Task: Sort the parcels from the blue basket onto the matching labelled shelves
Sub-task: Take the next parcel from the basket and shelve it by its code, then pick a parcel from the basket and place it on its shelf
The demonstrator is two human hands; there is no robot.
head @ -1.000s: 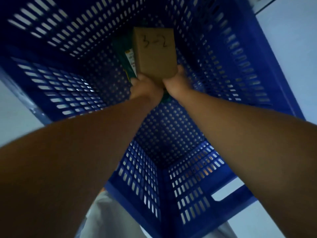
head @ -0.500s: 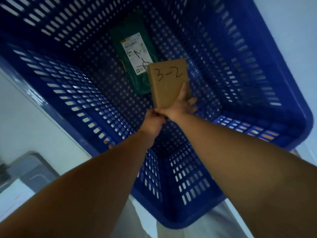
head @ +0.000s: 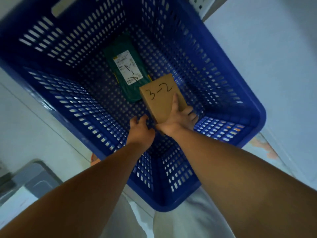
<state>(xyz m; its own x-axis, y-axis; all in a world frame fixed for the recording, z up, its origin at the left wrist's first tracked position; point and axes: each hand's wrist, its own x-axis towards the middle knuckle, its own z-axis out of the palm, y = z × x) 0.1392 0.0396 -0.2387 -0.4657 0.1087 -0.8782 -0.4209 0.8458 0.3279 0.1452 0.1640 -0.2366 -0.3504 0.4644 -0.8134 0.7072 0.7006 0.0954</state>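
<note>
My right hand (head: 178, 117) grasps the brown cardboard box marked "3-2" in black pen (head: 159, 98). My thumb lies flat up its top face and my fingers wrap round its edge at 4 o'clock. The box is tilted, its written face toward me, and sits inside the deep blue perforated plastic basket (head: 223, 83), toward 4 o'clock of the basket's floor.

My left hand (head: 140, 129) is at 7 o'clock of the box, just beside its near corner, with the fingers curled. I cannot tell whether they touch the cardboard or grip anything.

At 11 o'clock of the box a dark green plastic mailer bag with a white printed label (head: 127, 69) lies flat on the basket floor. Black pen scrawl crosses the label. The box's far corner overlaps the bag's near end in my view.
</note>
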